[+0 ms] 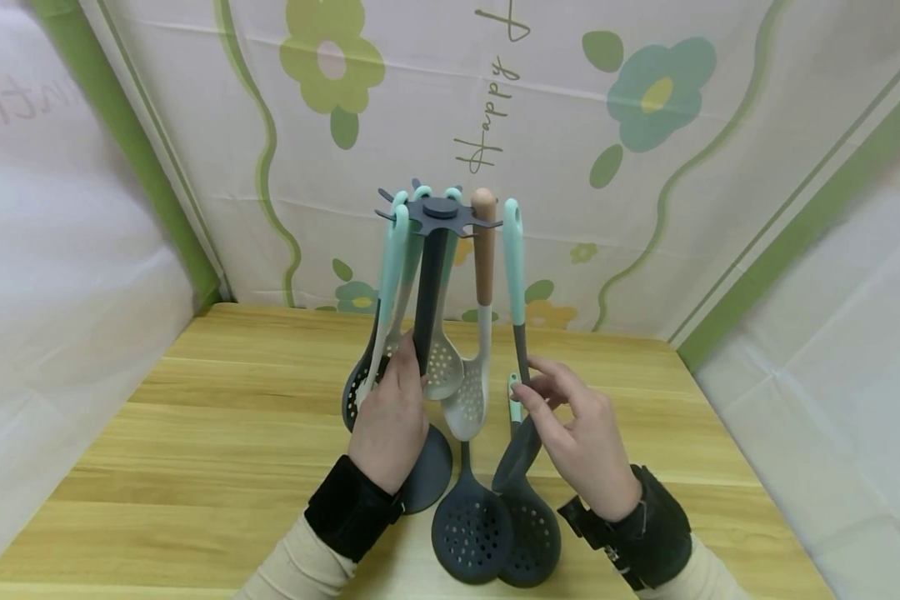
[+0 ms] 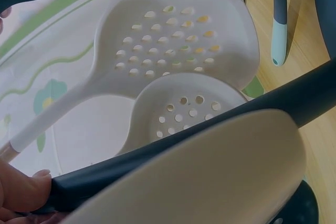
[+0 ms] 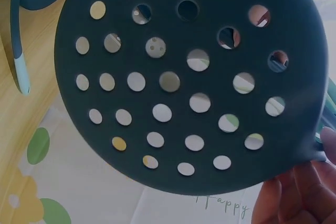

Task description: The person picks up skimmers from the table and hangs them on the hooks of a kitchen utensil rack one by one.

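Note:
My left hand (image 1: 392, 425) grips the dark upright pole (image 1: 430, 304) of a utensil rack. White utensils with mint handles hang around its hooked top (image 1: 441, 215), along with a white slotted skimmer (image 1: 467, 407) that has a wooden handle. In my right hand (image 1: 581, 442), thumb and fingers pinch a dark skimmer (image 3: 173, 98) low on its shaft. The mint handle (image 1: 513, 258) of this skimmer stands upright, its top close beside a right-hand hook. A pale spoon (image 2: 226, 171) overlaps the pole in the left wrist view.
Two dark perforated skimmers lie overlapping on the wooden table (image 1: 232, 450), a left one (image 1: 471, 537) and a right one (image 1: 534, 533). The round dark rack base (image 1: 429, 475) is partly behind my left wrist. A flowered cloth (image 1: 435, 100) hangs behind the table.

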`<action>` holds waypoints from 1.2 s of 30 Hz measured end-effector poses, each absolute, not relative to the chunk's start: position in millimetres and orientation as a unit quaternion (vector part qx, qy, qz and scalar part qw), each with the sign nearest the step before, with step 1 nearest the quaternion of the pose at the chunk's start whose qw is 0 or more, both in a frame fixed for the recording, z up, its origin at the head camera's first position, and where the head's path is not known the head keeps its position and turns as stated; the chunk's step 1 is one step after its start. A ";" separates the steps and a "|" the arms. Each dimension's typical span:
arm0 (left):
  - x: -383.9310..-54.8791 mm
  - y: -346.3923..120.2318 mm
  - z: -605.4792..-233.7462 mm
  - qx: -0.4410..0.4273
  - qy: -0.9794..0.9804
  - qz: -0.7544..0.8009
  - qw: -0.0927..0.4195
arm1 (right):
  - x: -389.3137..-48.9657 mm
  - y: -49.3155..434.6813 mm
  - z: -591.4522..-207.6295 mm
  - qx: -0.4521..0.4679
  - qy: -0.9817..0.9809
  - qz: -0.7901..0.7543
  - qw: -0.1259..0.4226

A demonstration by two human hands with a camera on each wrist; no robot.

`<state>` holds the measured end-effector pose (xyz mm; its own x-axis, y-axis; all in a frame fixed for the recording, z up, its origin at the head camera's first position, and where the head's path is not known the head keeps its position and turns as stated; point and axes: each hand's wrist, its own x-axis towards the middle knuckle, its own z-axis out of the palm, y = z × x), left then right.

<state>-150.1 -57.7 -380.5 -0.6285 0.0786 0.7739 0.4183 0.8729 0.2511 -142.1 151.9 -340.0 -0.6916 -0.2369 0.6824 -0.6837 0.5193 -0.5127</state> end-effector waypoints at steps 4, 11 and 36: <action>-150.0 -57.4 -380.5 -0.141 -0.877 -0.208 0.409 | -141.8 151.9 -340.6 0.276 -0.826 0.405 0.279; -149.6 -57.2 -379.8 -0.140 -0.879 -0.205 0.407 | -142.2 151.4 -341.2 0.283 -0.819 0.410 0.284; -151.8 -57.4 -382.4 -0.144 -0.875 -0.206 0.414 | -144.9 149.3 -341.8 0.296 -0.818 0.402 0.285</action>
